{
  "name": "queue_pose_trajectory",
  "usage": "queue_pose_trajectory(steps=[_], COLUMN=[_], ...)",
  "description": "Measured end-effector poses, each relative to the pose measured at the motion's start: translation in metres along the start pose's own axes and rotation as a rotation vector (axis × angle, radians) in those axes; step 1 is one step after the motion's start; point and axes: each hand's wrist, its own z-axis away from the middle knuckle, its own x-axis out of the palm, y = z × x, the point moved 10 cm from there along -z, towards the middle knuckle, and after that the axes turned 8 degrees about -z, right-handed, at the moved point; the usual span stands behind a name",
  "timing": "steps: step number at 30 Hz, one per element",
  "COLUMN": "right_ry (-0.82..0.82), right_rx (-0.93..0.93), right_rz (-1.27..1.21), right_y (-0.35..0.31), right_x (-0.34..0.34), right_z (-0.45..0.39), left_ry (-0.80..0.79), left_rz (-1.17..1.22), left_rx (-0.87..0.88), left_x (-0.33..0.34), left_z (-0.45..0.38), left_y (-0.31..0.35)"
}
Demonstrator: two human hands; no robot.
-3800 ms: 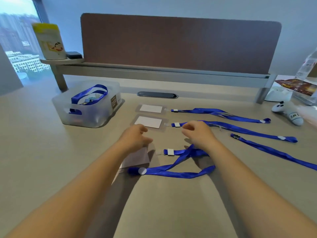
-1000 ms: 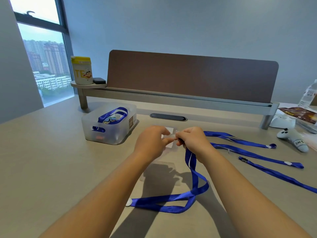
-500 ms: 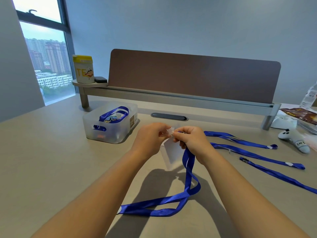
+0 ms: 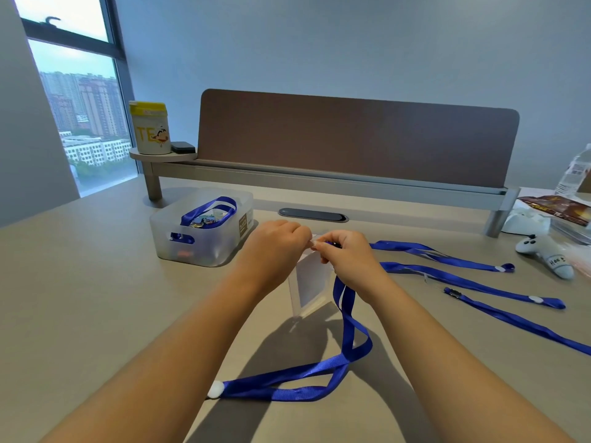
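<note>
Cool daylight from the window (image 4: pixel 80 123), soft forearm shadows, wide-angle bending at edges.

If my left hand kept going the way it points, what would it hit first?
Most likely the right hand, holding the blue lanyard almost against it above the clear badge holder; depth unclear.

The lanyard (image 4: pixel 347 330) is woven blue cloth ribbon with a faint sheen and a white plastic button at its end. The badge holder (image 4: pixel 308 286) is clear, glossy plastic over a white paper card. The bin (image 4: pixel 204 247) is frosted, translucent plastic. The table (image 4: pixel 96 282) is smooth, matt beige. The screen (image 4: pixel 351 139) looks matt brown, its rail (image 4: pixel 319 183) dull grey metal. The toy (image 4: pixel 550 255) is soft cloth.
</note>
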Motion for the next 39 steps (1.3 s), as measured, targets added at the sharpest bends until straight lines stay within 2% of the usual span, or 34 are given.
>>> queue_pose_trajectory(steps=[7, 9, 13, 16, 26, 39], right_ry=[0.011, 0.014, 0.016, 0.017, 0.064, 0.068], right_rx=[-0.006, -0.014, -0.012, -0.023, -0.068, -0.183], right_rz=[0.05, 0.062, 0.082, 0.089, 0.043, 0.075], right_y=[-0.001, -0.002, -0.002, -0.004, -0.007, -0.02], right_x=[0.0, -0.001, 0.0, 0.001, 0.003, 0.004], right_z=[-0.004, -0.005, -0.006, -0.006, -0.008, -0.008], left_ry=[-0.085, -0.118, -0.083, -0.09, 0.04, 0.016], left_rz=[-0.035, 0.004, 0.16, 0.219, 0.566, 1.099], left_rx=[0.063, 0.001, -0.213, -0.259, -0.468, -0.672], left_x=[0.007, 0.012, 0.012, 0.014, 0.016, 0.042], left_z=[-0.002, -0.005, -0.006, -0.006, 0.0, 0.008], left_y=[0.005, 0.003, -0.014, -0.019, -0.041, -0.054])
